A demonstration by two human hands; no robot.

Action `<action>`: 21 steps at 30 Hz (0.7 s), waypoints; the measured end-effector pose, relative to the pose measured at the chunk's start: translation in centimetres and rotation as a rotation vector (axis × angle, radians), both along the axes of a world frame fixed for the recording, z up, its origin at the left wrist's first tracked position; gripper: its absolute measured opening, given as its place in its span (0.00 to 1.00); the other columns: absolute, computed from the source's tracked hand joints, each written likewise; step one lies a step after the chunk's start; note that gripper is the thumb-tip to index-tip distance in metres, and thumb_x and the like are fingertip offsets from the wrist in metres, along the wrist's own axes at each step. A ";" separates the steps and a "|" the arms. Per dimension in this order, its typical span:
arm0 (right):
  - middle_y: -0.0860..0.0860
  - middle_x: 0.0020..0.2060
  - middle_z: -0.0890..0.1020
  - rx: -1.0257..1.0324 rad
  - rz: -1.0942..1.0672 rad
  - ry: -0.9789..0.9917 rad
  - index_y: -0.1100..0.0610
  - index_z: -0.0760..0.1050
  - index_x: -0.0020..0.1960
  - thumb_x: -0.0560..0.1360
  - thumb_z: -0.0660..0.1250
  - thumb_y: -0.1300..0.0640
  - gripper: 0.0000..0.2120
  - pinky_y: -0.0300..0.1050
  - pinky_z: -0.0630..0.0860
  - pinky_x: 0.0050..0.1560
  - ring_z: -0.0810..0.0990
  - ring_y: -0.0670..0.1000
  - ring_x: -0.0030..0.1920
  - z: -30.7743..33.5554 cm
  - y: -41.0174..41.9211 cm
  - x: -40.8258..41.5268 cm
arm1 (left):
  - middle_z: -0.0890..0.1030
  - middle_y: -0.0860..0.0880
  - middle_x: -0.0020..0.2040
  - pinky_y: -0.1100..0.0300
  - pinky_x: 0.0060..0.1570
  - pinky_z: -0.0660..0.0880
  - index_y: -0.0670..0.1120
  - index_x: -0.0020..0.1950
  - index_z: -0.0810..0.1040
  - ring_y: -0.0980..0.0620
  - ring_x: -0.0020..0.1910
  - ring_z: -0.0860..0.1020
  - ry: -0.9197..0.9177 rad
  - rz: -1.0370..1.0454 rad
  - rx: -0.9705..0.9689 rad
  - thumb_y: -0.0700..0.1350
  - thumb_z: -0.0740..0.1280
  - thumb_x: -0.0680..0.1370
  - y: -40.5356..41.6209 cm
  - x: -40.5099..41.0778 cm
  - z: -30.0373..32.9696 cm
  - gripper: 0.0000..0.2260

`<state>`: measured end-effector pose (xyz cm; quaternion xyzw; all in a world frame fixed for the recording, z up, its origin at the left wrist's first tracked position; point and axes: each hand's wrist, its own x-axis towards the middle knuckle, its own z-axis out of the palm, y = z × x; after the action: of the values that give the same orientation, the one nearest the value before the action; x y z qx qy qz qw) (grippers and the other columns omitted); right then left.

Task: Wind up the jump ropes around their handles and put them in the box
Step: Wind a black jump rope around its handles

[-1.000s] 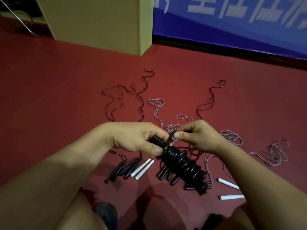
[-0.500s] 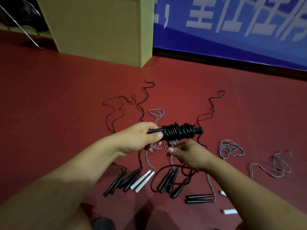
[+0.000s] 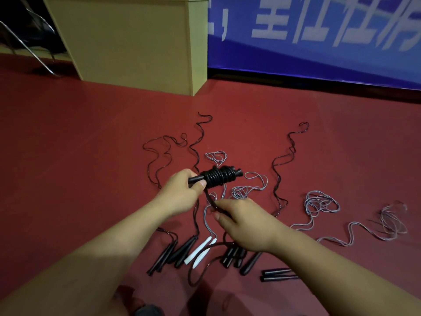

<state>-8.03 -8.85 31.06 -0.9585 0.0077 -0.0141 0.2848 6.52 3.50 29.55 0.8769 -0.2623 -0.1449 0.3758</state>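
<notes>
Indoor sports hall or gym. Indicators: red sports-type floor (image 3: 68, 156); blue banner (image 3: 319, 49) with large white characters along the wall, right of a beige wooden cabinet (image 3: 127, 42); several jump ropes (image 3: 319, 204) laid out on the floor in front of the cabinet.

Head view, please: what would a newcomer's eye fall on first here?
First, the black wound rope held up at the centre: the left hand grips its handles while the right hand pinches the loose black tail below it. Next, the unwound ropes sprawled over the red floor, black and grey, their handles lined up nearest the person. Behind stand a tan box and a blue banner.
</notes>
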 end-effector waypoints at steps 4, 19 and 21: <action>0.55 0.34 0.76 0.020 -0.026 0.088 0.58 0.72 0.44 0.76 0.58 0.58 0.06 0.49 0.69 0.40 0.70 0.55 0.36 0.5 0.2 -0.1 | 0.77 0.52 0.40 0.56 0.38 0.69 0.51 0.49 0.74 0.49 0.40 0.75 -0.166 0.013 0.140 0.51 0.66 0.79 0.2 0.3 -0.7 0.05; 0.47 0.30 0.72 0.153 -0.288 0.266 0.58 0.72 0.37 0.67 0.69 0.55 0.08 0.43 0.67 0.33 0.69 0.48 0.32 2.1 -1.9 -0.6 | 0.78 0.53 0.38 0.57 0.39 0.67 0.54 0.46 0.76 0.46 0.42 0.77 -0.281 0.110 0.250 0.54 0.69 0.76 -0.2 0.6 -1.2 0.05; 0.46 0.29 0.71 0.197 -0.308 0.236 0.55 0.70 0.36 0.66 0.70 0.58 0.08 0.41 0.65 0.31 0.68 0.47 0.30 2.1 -2.1 -0.6 | 0.80 0.52 0.40 0.57 0.40 0.69 0.54 0.46 0.77 0.45 0.44 0.78 -0.281 0.122 0.260 0.55 0.70 0.76 -0.2 0.7 -1.1 0.05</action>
<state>-8.68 -10.95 33.21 -0.9085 0.1887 0.0557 0.3688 7.20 3.27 28.43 0.9440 -0.2377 -0.0308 0.2269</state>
